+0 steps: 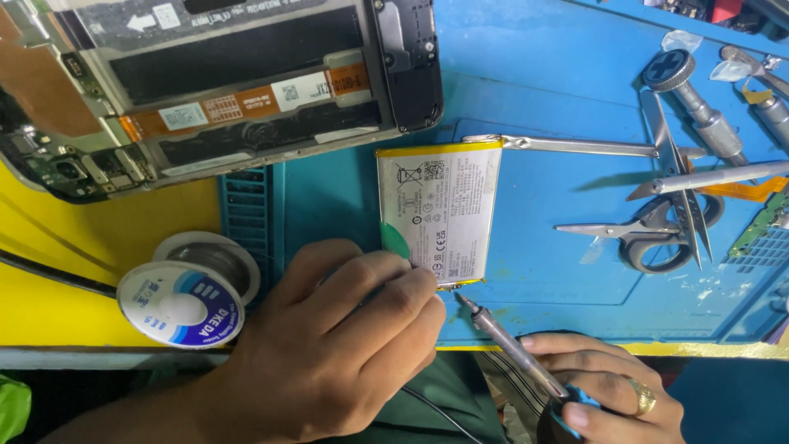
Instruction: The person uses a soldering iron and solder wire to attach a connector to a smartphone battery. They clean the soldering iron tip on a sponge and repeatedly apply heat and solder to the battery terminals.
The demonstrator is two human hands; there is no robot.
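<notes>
So the flat white battery [440, 212] lies on the blue mat [559, 82] of the surface, just above both hands. The left hand [329, 345] has its fingers curled together and pressed at the battery's lower left corner, pinching a green pick [394, 241] (only its rounded tip shows). The right hand [604, 395] is closed around a soldering iron [514, 345], whose tip sits just below the battery's bottom right corner, touching or nearly so. The solder spool [181, 302] rests left of the left hand; the opened phone [222, 82] lies above; scissors [649, 238] and tweezers [567, 146] lie off right.
</notes>
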